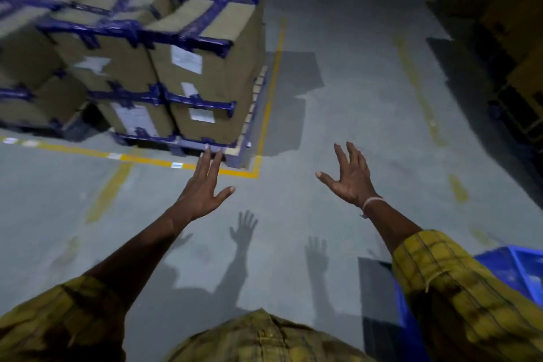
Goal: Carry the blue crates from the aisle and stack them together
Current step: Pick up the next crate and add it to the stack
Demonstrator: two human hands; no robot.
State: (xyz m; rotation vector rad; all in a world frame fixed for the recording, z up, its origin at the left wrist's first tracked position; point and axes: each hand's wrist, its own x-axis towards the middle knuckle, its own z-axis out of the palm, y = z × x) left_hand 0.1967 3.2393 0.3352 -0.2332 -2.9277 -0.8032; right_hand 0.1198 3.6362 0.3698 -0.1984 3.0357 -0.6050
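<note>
**Grey concrete aisle, both hands empty**

Grey concrete floor (338,126) is seen from above. The bare left hand (205,188) and bare right hand (349,179) are stretched forward, fingers spread, nothing gripped. A blue plastic crate (511,270) is partly hidden beneath the right yellow checked sleeve (458,297), at the lower right. Taped brown cardboard boxes (188,67) are stacked at the left.

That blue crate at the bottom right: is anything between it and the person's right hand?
Nothing visible stands between them. The blue crate sits low beside the person, partly hidden by the yellow sleeve, while the right hand is stretched forward over bare floor, fingers spread, away from it.
</note>
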